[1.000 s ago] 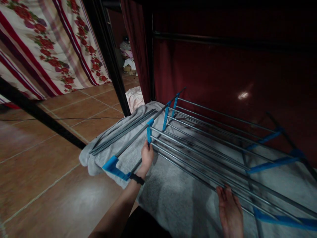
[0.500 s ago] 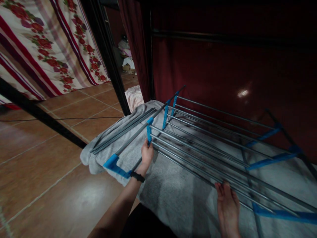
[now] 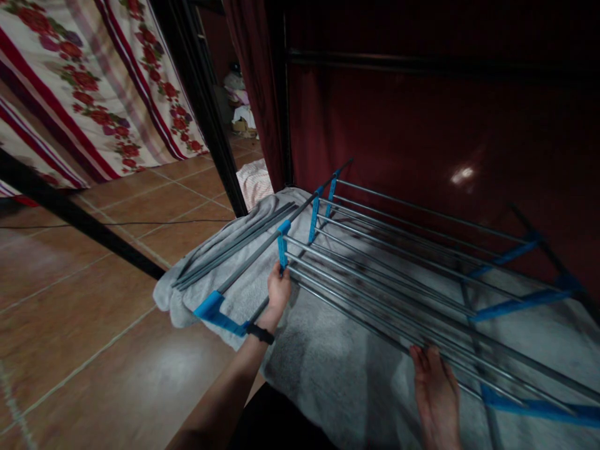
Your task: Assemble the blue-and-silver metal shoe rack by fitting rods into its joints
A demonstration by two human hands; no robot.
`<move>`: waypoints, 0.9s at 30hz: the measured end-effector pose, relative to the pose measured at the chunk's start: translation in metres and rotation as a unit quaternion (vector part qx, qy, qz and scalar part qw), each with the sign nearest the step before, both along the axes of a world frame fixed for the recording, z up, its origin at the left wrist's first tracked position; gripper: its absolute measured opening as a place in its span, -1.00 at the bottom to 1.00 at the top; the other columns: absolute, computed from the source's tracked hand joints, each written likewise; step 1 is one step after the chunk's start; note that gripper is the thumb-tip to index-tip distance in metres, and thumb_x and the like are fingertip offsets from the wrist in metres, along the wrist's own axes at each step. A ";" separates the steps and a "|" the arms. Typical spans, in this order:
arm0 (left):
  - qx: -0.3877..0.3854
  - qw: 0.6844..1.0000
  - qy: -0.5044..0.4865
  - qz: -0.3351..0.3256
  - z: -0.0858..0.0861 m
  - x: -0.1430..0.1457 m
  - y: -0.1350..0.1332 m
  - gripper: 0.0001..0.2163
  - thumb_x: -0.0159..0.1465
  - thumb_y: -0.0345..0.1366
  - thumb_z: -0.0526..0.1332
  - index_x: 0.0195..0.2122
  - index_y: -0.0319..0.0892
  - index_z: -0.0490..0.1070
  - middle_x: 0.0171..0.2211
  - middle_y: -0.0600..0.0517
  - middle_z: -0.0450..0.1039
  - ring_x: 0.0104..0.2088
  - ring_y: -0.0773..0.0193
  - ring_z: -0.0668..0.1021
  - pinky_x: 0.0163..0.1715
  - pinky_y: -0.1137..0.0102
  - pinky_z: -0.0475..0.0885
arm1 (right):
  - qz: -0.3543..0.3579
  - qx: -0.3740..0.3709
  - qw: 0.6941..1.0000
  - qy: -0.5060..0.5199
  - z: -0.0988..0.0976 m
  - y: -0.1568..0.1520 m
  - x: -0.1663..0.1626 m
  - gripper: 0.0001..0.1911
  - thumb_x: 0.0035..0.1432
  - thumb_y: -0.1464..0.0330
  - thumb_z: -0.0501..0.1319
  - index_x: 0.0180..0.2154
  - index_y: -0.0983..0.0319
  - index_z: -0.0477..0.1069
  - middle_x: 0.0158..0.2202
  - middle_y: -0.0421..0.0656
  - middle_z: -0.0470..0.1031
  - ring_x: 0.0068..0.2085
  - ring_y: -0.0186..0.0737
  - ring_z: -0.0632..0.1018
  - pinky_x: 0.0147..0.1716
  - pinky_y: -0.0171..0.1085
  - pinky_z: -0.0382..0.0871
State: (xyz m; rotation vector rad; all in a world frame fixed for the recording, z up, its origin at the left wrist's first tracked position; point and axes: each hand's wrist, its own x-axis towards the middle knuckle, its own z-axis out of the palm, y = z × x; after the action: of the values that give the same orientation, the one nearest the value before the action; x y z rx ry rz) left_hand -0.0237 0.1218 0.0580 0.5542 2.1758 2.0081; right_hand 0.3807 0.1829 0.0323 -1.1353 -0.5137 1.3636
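A folded drying rack [image 3: 394,262] of grey metal rods with blue plastic joints lies across a grey towel [image 3: 337,369] on the floor. My left hand [image 3: 277,295] is closed round the near rods just below a blue joint [image 3: 282,245]; a black band sits on its wrist. My right hand [image 3: 435,390] is further right, fingers curled up onto the nearest rod, gripping it from below. Loose grey rods [image 3: 234,249] lie on the towel's left part.
Brown floor tiles [image 3: 94,350] spread to the left. A black metal post [image 3: 206,106] and a dark red curtain [image 3: 422,125] stand behind the rack. A floral striped cloth [image 3: 84,81] hangs at top left. A pale cloth [image 3: 254,181] lies by the post.
Hardly anything has moved. My right hand slid slightly up onto the near rod; the view shifted a little.
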 end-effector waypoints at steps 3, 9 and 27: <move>-0.001 1.000 0.001 -0.005 0.000 0.000 0.000 -0.87 0.27 -0.40 0.31 -0.17 -0.11 0.58 -0.17 -0.09 0.72 -0.09 0.05 0.71 0.13 0.15 0.58 | 0.014 -0.012 1.000 -0.001 -0.001 0.000 0.003 -0.50 -0.16 0.11 0.75 -0.27 0.18 0.64 -0.30 -0.31 0.72 -0.27 -0.34 0.72 -0.15 -0.39 0.72; -0.016 1.000 0.008 0.005 0.005 0.003 0.000 -0.87 0.27 -0.41 0.29 -0.19 -0.10 0.59 -0.17 -0.09 0.71 -0.09 0.02 0.71 0.12 0.13 0.58 | -0.002 0.004 1.000 0.009 -0.004 0.002 0.002 -0.47 -0.23 0.11 0.78 -0.32 0.18 0.61 -0.33 -0.31 0.72 -0.31 -0.33 0.71 -0.19 -0.37 0.74; -0.032 0.999 0.028 -0.002 0.000 0.000 -0.002 -0.87 0.30 -0.44 0.28 -0.19 -0.11 0.58 -0.18 -0.09 0.71 -0.10 0.04 0.70 0.12 0.16 0.56 | 0.005 -0.023 0.999 0.025 0.004 0.002 -0.002 -0.44 -0.32 0.08 0.80 -0.38 0.17 0.62 -0.40 -0.32 0.69 -0.37 -0.35 0.70 -0.23 -0.41 0.72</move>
State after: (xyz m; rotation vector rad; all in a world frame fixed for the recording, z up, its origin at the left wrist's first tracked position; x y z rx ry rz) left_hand -0.0234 0.1202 0.0579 0.6130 2.2588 1.9366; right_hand 0.3790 0.1846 0.0359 -1.1336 -0.4556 1.4156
